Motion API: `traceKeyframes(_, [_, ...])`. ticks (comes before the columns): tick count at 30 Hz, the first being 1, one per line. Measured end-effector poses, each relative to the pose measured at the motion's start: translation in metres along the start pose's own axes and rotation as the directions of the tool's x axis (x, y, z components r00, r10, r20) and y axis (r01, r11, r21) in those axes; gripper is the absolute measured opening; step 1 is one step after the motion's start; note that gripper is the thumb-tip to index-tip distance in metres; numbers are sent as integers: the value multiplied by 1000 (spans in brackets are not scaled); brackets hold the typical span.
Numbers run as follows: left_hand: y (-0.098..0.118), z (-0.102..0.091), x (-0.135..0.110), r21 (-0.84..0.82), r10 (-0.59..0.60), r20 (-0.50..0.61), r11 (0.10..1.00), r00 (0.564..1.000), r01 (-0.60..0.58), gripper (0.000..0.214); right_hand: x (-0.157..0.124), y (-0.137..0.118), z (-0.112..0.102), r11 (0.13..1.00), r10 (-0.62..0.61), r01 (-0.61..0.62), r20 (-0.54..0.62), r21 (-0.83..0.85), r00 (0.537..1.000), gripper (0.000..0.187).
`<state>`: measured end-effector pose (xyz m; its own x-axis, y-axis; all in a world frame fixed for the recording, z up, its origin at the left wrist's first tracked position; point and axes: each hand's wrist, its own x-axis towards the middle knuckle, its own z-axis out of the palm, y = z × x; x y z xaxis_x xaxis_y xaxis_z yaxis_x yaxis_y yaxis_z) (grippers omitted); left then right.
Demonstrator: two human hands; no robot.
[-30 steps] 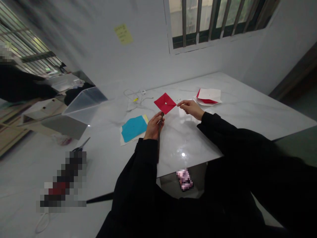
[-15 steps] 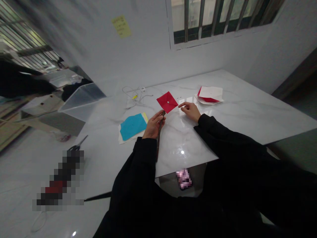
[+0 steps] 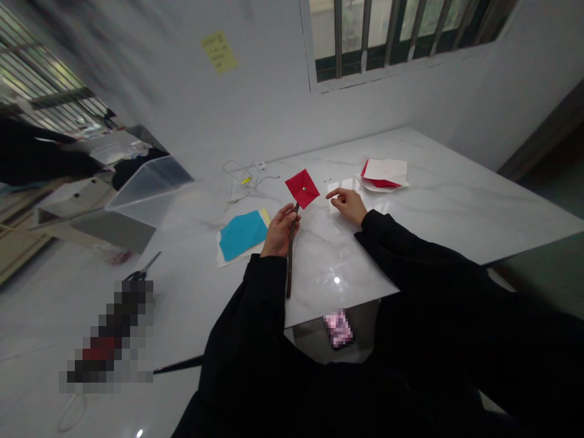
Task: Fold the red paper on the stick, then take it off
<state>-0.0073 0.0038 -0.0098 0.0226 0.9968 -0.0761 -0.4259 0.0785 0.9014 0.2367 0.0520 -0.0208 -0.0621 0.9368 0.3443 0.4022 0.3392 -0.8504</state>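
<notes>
The left hand [image 3: 278, 232] wraps its fingers around a brown stick [image 3: 289, 267], just below the red paper square [image 3: 298, 191] at its top. The stick's long axis runs from the square down toward the near edge of the desk [image 3: 456, 207]. Just left of the right hand [image 3: 350, 207], the square stays clear of its extended index finger; those fingers seem to hold nothing. Beyond, before the folded papers [image 3: 387, 172], there is room to move.
</notes>
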Motion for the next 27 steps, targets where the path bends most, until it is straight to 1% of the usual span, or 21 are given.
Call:
traceKeyframes(12, [2, 2, -2, -10, -22, -11, 1000, 1000, 22, 44, -2, -5, -2, 1000, 18, -18, 19, -13, 1000, 30])
traceKeyframes(20, [2, 2, -2, 6, -29, -12, 1000, 1000, 29, 47, -1, -2, -1, 1000, 7, -7, 27, -9, 1000, 30])
traceKeyframes(27, [3, 2, -2, -21, -39, -9, 999, 999, 39, 46, -1, -1, -1, 1000, 8, -8, 29, -4, 1000, 30])
